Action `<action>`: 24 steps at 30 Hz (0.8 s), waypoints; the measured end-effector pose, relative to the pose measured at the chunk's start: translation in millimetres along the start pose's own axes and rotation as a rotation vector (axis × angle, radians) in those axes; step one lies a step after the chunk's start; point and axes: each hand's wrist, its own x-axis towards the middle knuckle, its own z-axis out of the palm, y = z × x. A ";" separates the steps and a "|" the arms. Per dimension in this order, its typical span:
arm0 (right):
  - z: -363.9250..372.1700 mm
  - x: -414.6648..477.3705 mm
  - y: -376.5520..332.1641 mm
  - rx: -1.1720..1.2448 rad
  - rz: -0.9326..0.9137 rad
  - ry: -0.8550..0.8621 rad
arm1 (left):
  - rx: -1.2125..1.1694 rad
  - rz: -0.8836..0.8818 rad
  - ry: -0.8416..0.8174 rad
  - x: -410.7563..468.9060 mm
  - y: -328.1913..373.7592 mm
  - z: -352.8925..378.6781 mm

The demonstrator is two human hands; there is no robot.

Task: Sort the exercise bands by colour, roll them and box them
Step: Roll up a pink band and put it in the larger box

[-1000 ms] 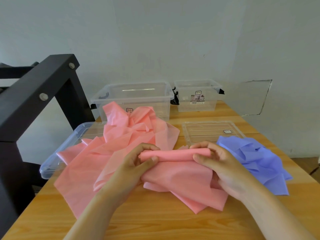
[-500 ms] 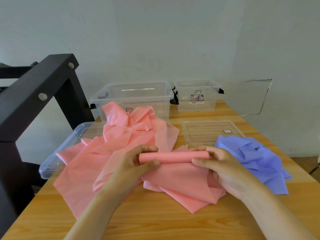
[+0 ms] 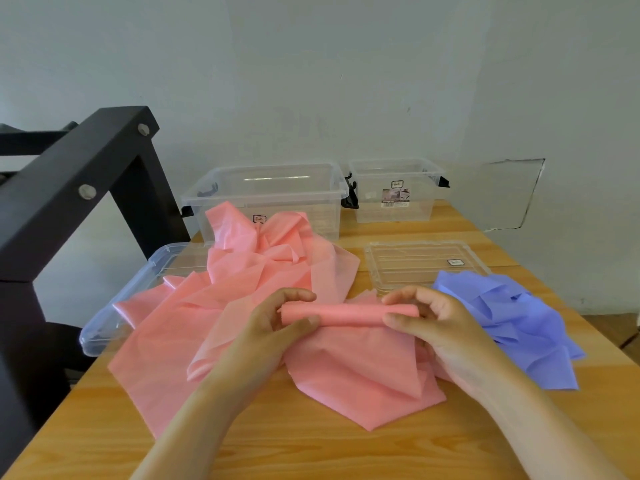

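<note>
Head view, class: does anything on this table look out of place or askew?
Yes. The large clear lid sits skewed at the table's left edge, its corner seemingly overhanging, with the loose pink bands heaped across it. Nothing looks spilled or damaged.

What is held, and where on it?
A partly rolled pink exercise band: left hand pinches the roll's left end, right hand its right end.

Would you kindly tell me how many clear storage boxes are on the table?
2: the larger box stands behind the pink bands; the smaller box stands just right of it. None seems hidden.
</note>
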 end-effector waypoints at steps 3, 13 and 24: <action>-2.3 0.9 -0.7 0.107 0.062 -0.065 | -0.034 0.012 -0.029 -0.6 1.3 -1.0; 1.0 -0.5 -1.1 0.030 -0.026 0.024 | -0.122 0.025 -0.026 -1.1 4.7 0.3; 8.1 -5.8 -2.0 -0.053 -0.086 0.054 | -0.099 -0.066 -0.012 -0.1 -3.4 3.5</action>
